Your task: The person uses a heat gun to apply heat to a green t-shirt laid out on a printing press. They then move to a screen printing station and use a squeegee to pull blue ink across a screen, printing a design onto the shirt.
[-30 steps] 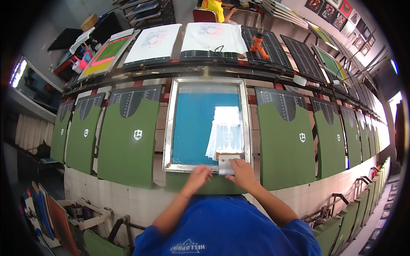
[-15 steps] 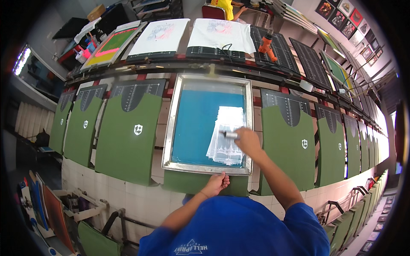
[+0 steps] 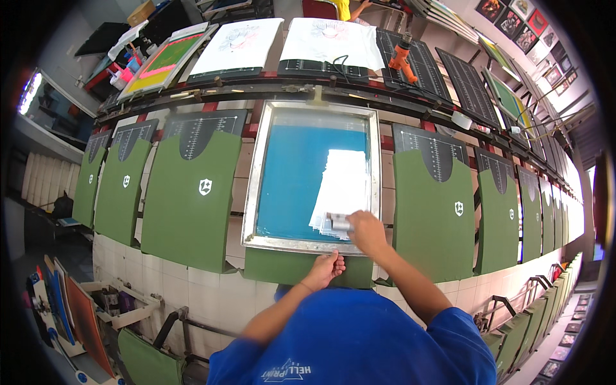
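A screen printing frame (image 3: 249, 186) with silver metal sides and a blue mesh lies over a green shirt (image 3: 289, 266) on a printing board. My right hand (image 3: 368, 232) is closed round the handle of a squeegee (image 3: 339, 222), low on the right half of the mesh. White ink (image 3: 345, 176) covers the patch above the squeegee, with ragged streaks along its left and lower edges. At the frame's near edge, my left hand (image 3: 326, 269) is closed, fingers curled, with the thumb side against the metal. The blade's contact edge is hidden.
Green shirts with a white badge lie on boards to the left (image 3: 189, 212) and right (image 3: 433, 224). Behind the rail (image 3: 256, 92) are white printed shirts (image 3: 330, 45) and an orange heat gun (image 3: 402, 59). A person in yellow (image 3: 344, 9) is at the far edge.
My right hand has drawn the squeegee toward me, down the mesh. The white patch behind it looks more solid and even. My left hand stays at the frame's near edge.
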{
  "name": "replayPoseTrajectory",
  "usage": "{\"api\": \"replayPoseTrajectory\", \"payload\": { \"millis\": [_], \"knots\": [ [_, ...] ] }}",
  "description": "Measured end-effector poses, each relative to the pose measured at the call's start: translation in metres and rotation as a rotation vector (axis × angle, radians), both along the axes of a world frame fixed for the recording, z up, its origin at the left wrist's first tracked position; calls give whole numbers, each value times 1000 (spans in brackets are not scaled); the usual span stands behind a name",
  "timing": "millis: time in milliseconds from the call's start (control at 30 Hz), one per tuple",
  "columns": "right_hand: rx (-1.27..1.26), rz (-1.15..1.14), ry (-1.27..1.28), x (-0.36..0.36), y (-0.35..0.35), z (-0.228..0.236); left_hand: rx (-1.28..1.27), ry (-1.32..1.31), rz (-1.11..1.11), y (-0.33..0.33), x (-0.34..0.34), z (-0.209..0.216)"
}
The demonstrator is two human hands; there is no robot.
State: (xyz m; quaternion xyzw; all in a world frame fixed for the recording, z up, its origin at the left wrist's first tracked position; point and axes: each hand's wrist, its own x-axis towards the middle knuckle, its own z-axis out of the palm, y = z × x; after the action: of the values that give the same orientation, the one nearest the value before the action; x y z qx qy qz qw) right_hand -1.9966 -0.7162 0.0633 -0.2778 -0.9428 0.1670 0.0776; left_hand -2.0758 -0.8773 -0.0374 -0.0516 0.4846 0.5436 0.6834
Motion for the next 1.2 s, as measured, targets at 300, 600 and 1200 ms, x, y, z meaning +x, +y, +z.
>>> {"api": "replayPoseTrajectory", "payload": {
  "millis": [300, 600, 1200],
  "knots": [
    [19, -52, 184, 16, -32, -9, 363, 1844, -247, 14, -31, 93],
    [185, -120, 115, -60, 107, -12, 458, 2079, -227, 136, -104, 108],
    [92, -57, 312, 24, -53, -22, 613, 1908, -521, 17, -31, 79]
  ]
}}
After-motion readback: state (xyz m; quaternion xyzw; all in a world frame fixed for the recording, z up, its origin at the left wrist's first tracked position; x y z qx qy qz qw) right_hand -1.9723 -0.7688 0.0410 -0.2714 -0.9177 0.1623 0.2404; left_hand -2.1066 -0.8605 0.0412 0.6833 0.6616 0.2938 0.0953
